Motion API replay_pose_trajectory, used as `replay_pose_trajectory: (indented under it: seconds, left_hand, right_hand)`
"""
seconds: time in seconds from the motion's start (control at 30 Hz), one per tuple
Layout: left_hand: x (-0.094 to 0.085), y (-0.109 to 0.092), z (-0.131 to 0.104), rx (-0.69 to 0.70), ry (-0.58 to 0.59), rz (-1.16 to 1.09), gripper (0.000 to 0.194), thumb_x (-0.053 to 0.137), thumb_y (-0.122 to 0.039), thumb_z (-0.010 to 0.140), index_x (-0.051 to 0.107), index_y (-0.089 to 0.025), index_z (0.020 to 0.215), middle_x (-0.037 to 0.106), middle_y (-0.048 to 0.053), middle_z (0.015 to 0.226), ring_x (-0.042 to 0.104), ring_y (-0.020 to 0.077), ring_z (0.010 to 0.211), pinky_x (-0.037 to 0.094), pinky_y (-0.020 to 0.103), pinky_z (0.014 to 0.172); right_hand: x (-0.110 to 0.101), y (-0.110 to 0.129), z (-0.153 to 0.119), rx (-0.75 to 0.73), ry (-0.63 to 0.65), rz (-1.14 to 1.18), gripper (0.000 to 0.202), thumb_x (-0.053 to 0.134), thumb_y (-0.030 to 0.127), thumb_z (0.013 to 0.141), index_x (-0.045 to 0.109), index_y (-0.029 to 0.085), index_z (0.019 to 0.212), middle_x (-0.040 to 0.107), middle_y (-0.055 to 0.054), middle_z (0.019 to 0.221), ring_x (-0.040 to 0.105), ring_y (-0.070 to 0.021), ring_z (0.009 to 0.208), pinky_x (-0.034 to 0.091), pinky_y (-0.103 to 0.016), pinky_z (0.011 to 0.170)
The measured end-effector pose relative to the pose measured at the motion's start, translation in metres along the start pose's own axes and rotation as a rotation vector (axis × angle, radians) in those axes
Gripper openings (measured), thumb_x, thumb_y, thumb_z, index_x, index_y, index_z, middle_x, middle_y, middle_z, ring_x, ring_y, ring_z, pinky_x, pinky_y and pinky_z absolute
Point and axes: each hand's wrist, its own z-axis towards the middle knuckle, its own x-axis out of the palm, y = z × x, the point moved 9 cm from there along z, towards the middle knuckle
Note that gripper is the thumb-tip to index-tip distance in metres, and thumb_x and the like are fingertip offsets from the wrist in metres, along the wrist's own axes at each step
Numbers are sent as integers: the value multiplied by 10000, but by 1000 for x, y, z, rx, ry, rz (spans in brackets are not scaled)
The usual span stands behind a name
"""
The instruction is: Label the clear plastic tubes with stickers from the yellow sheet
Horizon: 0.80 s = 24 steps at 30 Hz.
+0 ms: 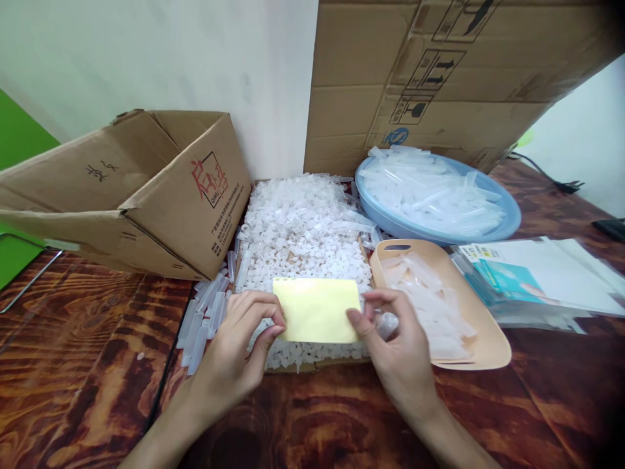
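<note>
A pale yellow rectangular sheet (317, 311) is stretched between my two hands. My left hand (247, 335) pinches its left edge with thumb and fingers. The right edge is gripped by my right hand (398, 339), its thumb lying on the front face. A small clear plastic piece (387, 324) shows beside the right-hand fingers. Beneath and behind the sheet lies a shallow cardboard tray heaped with small translucent plastic pieces (303, 228).
An open cardboard box (180, 195) stands at left, with loose translucent tubes (200, 326) beside it. At right are a blue basin (415, 228) of tubes, a peach tray (493, 345) and plastic packets (561, 280). A large carton (361, 85) stands behind.
</note>
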Motion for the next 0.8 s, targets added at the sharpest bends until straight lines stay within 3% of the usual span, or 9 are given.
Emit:
replay_pose_trajectory:
  seconds: [0.07, 0.1, 0.2, 0.27, 0.43, 0.57, 0.8]
  left_hand:
    - [0, 0, 0, -42, 8, -84, 171, 517, -50, 1016, 553, -215, 986, 621, 42, 1018, 574, 188, 1014, 415, 312, 910]
    - [2, -1, -1, -62, 22, -141, 167, 513, -61, 1022, 555, -218, 981, 616, 41, 1022, 576, 183, 1016, 429, 300, 904]
    - [11, -5, -1, -134, 120, -308, 151, 516, -107, 1038, 567, -230, 968, 609, 48, 1108, 585, 178, 1100, 459, 278, 956]
    - [18, -9, -2, -168, 192, -377, 132, 535, -136, 1040, 579, -238, 966, 603, 55, 1194, 575, 186, 1191, 460, 281, 1019]
    - [25, -18, -4, -132, 268, -325, 152, 549, -107, 1022, 606, -247, 1000, 613, 70, 1254, 574, 213, 1251, 464, 327, 1057]
    - [34, -23, -6, -70, 300, -250, 197, 533, -58, 1010, 604, -241, 1029, 626, 76, 1272, 573, 217, 1254, 450, 345, 1066]
    - [40, -20, -7, -126, 274, -351, 175, 549, -61, 997, 607, -222, 959, 618, 79, 1180, 605, 207, 1167, 491, 311, 1009]
  right_hand:
    - [-19, 15, -1, -152, -171, -144, 183, 727, 342, 943, 591, 219, 949, 577, 16, 756, 509, -130, 554, 419, -247, 499]
    - [-19, 24, -2, -242, -167, -196, 162, 693, 294, 965, 568, 224, 891, 556, 16, 741, 508, -135, 572, 418, -258, 531]
    - [13, 43, -13, -477, 108, -274, 251, 582, 187, 1020, 522, 221, 779, 508, 22, 676, 503, -135, 577, 384, -280, 576]
    - [38, 45, -25, -547, 285, -310, 267, 551, 176, 1035, 527, 212, 772, 518, 21, 661, 506, -130, 555, 357, -289, 561]
    - [68, 32, -40, -499, 440, -375, 256, 487, 171, 1032, 560, 198, 789, 576, 2, 681, 558, -139, 556, 354, -289, 555]
    - [71, 28, -41, -464, 480, -358, 218, 457, 130, 969, 533, 211, 781, 563, 3, 676, 545, -149, 550, 344, -286, 536]
    - [78, 18, -44, -411, 538, -337, 154, 525, 149, 939, 590, 185, 805, 601, -20, 732, 579, -159, 600, 373, -284, 560]
